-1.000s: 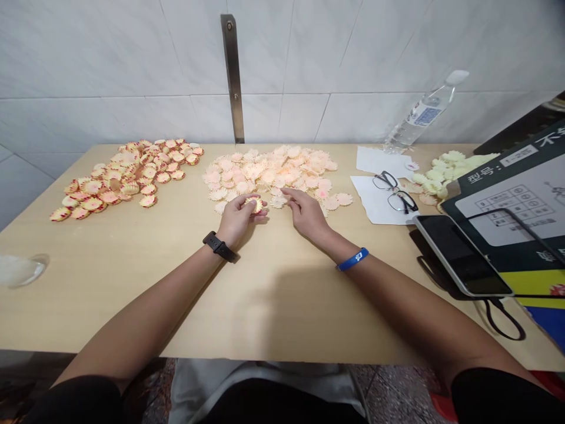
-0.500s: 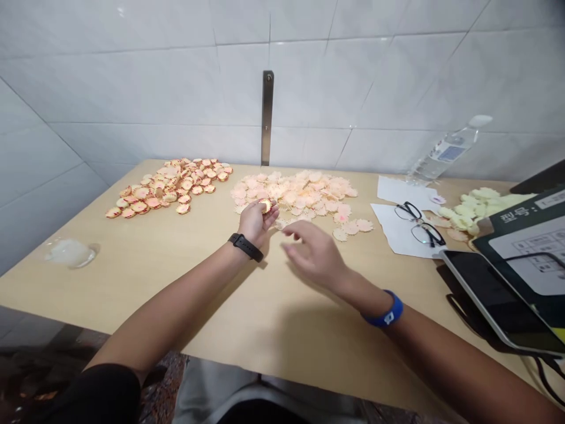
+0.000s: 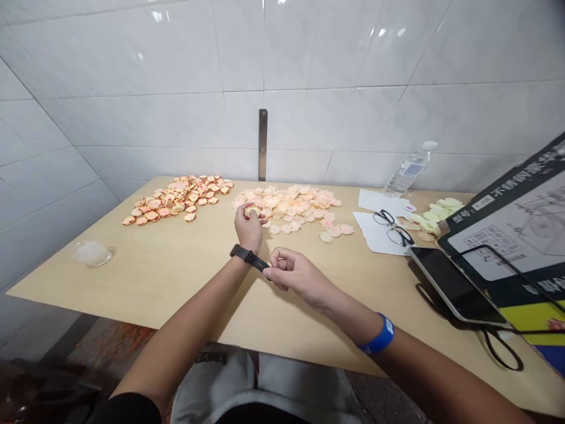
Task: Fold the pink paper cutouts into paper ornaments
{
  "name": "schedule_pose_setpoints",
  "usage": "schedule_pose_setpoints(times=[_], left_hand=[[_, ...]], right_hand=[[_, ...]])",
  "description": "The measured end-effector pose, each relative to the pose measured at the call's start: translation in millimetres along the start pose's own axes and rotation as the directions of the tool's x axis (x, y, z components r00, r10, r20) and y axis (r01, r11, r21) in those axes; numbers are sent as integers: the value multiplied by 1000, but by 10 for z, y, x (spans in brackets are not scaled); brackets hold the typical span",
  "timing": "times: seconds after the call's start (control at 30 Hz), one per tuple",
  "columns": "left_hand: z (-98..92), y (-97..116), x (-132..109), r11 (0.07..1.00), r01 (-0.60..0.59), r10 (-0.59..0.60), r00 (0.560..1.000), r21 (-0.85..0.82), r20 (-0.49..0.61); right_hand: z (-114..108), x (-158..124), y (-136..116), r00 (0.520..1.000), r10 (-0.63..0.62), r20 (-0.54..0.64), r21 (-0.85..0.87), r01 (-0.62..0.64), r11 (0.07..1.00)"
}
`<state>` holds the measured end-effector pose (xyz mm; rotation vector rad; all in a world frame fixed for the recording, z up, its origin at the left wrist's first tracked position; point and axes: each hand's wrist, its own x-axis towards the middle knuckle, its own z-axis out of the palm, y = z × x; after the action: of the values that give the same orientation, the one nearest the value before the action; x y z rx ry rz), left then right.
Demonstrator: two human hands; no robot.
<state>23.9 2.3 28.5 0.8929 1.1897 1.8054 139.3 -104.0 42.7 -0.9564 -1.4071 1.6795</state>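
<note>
My left hand [image 3: 249,229] is closed around a small cream flower-shaped piece [image 3: 252,211] with a scalloped rim, held up in front of the middle pile. On that wrist sits a black wristband [image 3: 242,253]. Its strap reaches out towards my right hand [image 3: 289,271], whose thumb and fingers pinch the strap's end. Just beyond my hands lies a pile of pale peach scalloped flower pieces [image 3: 293,203]. Farther left is a heap of yellowish flower pieces with red edges [image 3: 180,197].
A clear cup with white contents [image 3: 92,253] stands at the left. To the right are white papers [image 3: 368,232], eyeglasses [image 3: 399,235], a tilted water bottle [image 3: 408,171], pale green flower pieces [image 3: 441,215], a tablet-like device [image 3: 459,285] with cables, and a printed box [image 3: 521,235].
My right hand has moved left and closed on the end of the wristband's strap, which now sticks out. The left hand still holds the flower piece. My view has tilted up and shifted right.
</note>
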Motion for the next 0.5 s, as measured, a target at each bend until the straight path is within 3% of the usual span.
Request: schedule_pose_setpoints(times=[0.1,0.17,0.27,0.37,0.43,0.5], left_hand=[[58,49,-84,1000,5,-5,1000,2,-29],[70,96,-146,998,-35,33,999,49,37],[19,135,-222,957,-219,177,959,188,220],[-7,119,-273,909,-323,223,911,263,348],[66,99,-313,941,-229,154,945,247,290],[218,93,-374,981,-97,74,988,169,136]], right_hand=[[61,-80,144,989,109,-95,74,-103,992],[89,-159,213,985,170,-34,87,-166,982],[135,-362,233,998,59,26,4,-59,998],[187,-556,206,997,-74,-33,-235,65,970],[210,-591,208,945,-257,-202,-474,135,870],[219,-537,237,809,-498,-312,-656,195,729]])
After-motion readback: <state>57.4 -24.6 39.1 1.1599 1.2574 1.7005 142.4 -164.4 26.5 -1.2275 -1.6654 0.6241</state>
